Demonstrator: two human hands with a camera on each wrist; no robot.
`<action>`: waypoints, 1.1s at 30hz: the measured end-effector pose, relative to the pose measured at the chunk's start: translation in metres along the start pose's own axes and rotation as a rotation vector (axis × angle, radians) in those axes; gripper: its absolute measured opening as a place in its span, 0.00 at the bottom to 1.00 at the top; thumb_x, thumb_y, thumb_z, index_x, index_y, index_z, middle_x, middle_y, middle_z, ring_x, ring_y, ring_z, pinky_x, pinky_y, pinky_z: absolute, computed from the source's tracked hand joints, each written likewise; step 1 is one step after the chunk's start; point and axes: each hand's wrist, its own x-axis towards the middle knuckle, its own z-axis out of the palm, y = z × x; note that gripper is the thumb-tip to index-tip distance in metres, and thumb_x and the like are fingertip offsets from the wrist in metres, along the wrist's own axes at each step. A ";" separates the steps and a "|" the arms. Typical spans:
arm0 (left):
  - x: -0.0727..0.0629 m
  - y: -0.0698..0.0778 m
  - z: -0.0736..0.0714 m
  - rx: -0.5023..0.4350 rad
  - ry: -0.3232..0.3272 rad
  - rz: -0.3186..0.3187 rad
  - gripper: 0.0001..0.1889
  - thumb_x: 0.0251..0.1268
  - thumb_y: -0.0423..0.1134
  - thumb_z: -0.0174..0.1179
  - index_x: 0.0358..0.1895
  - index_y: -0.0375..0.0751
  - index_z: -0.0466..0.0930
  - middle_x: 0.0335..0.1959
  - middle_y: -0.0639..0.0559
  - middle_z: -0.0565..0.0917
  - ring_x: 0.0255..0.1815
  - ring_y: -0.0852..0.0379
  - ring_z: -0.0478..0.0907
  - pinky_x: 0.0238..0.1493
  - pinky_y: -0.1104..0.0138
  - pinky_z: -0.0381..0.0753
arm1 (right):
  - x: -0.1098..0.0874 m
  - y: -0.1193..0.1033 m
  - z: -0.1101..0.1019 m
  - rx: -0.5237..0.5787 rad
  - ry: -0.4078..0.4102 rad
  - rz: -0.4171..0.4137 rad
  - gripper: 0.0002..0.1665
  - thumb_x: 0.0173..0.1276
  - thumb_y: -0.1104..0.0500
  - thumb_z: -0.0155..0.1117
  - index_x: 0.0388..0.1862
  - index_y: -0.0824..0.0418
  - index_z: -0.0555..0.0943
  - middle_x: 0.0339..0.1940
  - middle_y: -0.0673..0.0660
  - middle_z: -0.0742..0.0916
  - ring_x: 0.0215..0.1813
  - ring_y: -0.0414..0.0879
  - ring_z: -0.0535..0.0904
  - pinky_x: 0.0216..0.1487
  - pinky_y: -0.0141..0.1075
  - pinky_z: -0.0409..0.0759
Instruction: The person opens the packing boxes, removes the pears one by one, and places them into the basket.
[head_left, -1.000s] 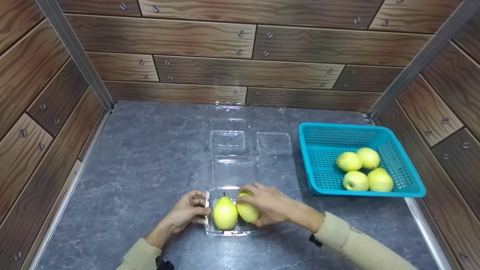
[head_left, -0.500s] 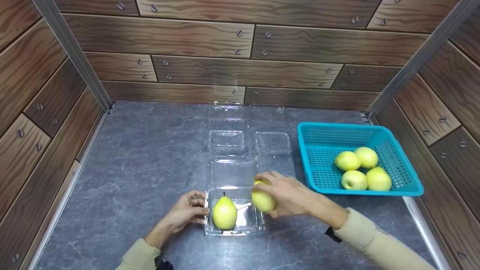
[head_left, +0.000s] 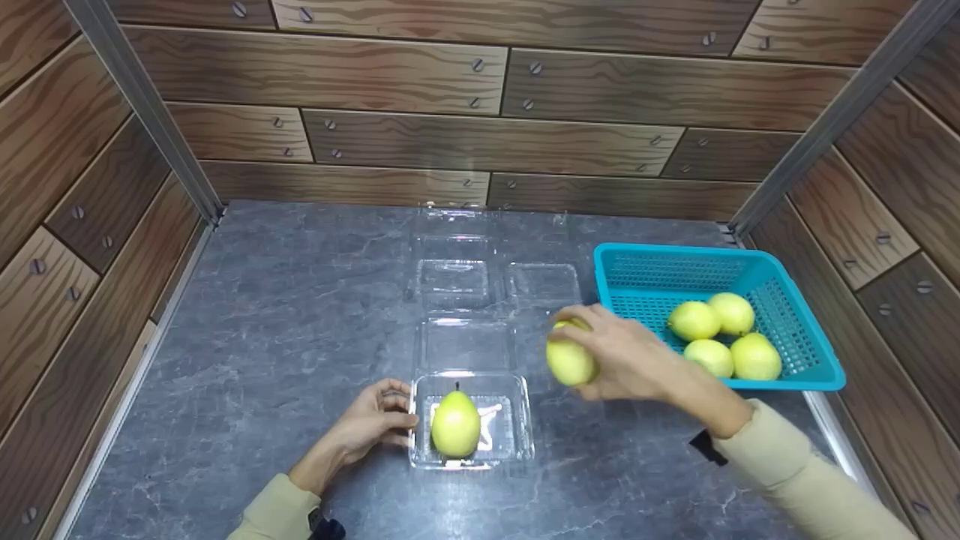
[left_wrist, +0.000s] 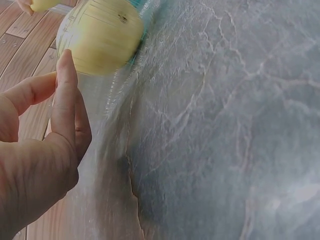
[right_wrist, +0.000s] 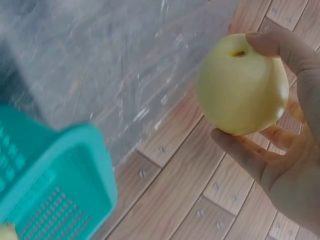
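A yellow-green pear (head_left: 456, 424) stands stem-up in the left part of a clear plastic clamshell container (head_left: 510, 448) at the front of the table. My left hand (head_left: 375, 418) is at the container's left wall, thumb and fingertips pinching its rim. In the left wrist view this pear (left_wrist: 102, 37) shows through the clear wall beyond my fingers (left_wrist: 65, 100). My right hand (head_left: 630, 360) holds a second pear (head_left: 570, 356) in the air between the container and the turquoise basket (head_left: 600, 281). The right wrist view shows thumb and fingers spread around that pear (right_wrist: 242, 85).
Several pears (head_left: 756, 357) lie in the basket's right half. The container's open lid (head_left: 466, 345) lies flat behind it. More clear plastic containers (head_left: 544, 281) stand farther back, hard to make out. Wood-patterned walls (head_left: 390, 135) enclose the grey marbled table (head_left: 285, 300).
My right hand has lifted its pear out of the container and moved it right, toward the basket. The remaining pear has shifted slightly right. My left hand stays at the rim.
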 end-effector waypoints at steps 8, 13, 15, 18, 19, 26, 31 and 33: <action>-0.001 0.002 -0.001 0.004 -0.003 0.000 0.23 0.62 0.20 0.65 0.58 0.30 0.68 0.40 0.49 0.83 0.35 0.56 0.83 0.35 0.63 0.94 | -0.013 0.034 -0.013 0.062 0.060 0.121 0.42 0.44 0.50 0.86 0.61 0.52 0.82 0.65 0.60 0.82 0.60 0.60 0.82 0.47 0.53 0.91; -0.001 0.002 -0.001 0.000 0.002 -0.003 0.23 0.62 0.21 0.66 0.57 0.30 0.68 0.40 0.49 0.83 0.34 0.56 0.83 0.35 0.63 0.94 | -0.025 0.062 -0.015 0.099 0.067 0.209 0.43 0.46 0.52 0.86 0.64 0.55 0.81 0.66 0.64 0.81 0.60 0.62 0.82 0.47 0.56 0.90; -0.001 0.002 0.000 -0.002 0.004 -0.005 0.23 0.61 0.21 0.66 0.57 0.30 0.68 0.40 0.48 0.82 0.34 0.56 0.83 0.35 0.63 0.94 | -0.030 0.072 -0.014 0.102 0.067 0.239 0.43 0.47 0.53 0.86 0.64 0.56 0.81 0.66 0.64 0.81 0.60 0.63 0.82 0.47 0.57 0.89; -0.001 0.001 0.000 -0.007 0.006 -0.003 0.23 0.61 0.21 0.66 0.57 0.30 0.68 0.40 0.48 0.82 0.34 0.56 0.83 0.35 0.63 0.94 | -0.037 0.086 -0.010 0.109 0.066 0.270 0.41 0.49 0.53 0.86 0.64 0.58 0.81 0.65 0.65 0.81 0.59 0.63 0.82 0.45 0.57 0.89; -0.001 0.001 0.000 -0.008 0.005 -0.002 0.23 0.61 0.21 0.66 0.57 0.30 0.68 0.40 0.48 0.82 0.34 0.56 0.83 0.35 0.63 0.94 | -0.040 0.091 -0.008 0.115 0.065 0.280 0.41 0.49 0.53 0.86 0.63 0.58 0.81 0.65 0.65 0.81 0.58 0.63 0.82 0.45 0.57 0.89; 0.000 0.000 0.000 -0.012 -0.005 0.005 0.24 0.62 0.20 0.65 0.59 0.27 0.66 0.40 0.48 0.82 0.35 0.56 0.83 0.35 0.63 0.94 | -0.054 0.112 0.005 0.150 0.056 0.325 0.41 0.49 0.53 0.87 0.63 0.59 0.81 0.62 0.65 0.82 0.56 0.62 0.82 0.44 0.57 0.89; 0.000 -0.002 0.001 -0.013 -0.006 0.011 0.24 0.62 0.20 0.65 0.59 0.26 0.65 0.39 0.49 0.81 0.35 0.57 0.83 0.34 0.64 0.94 | -0.063 0.121 0.014 0.163 0.040 0.353 0.41 0.49 0.54 0.87 0.62 0.60 0.81 0.60 0.67 0.83 0.54 0.63 0.83 0.43 0.57 0.89; 0.000 -0.002 0.000 -0.016 -0.006 0.011 0.24 0.62 0.20 0.65 0.58 0.27 0.66 0.39 0.49 0.81 0.35 0.57 0.83 0.34 0.63 0.94 | -0.066 0.124 0.017 0.166 0.021 0.372 0.40 0.50 0.53 0.87 0.63 0.60 0.81 0.61 0.68 0.83 0.54 0.64 0.83 0.43 0.57 0.89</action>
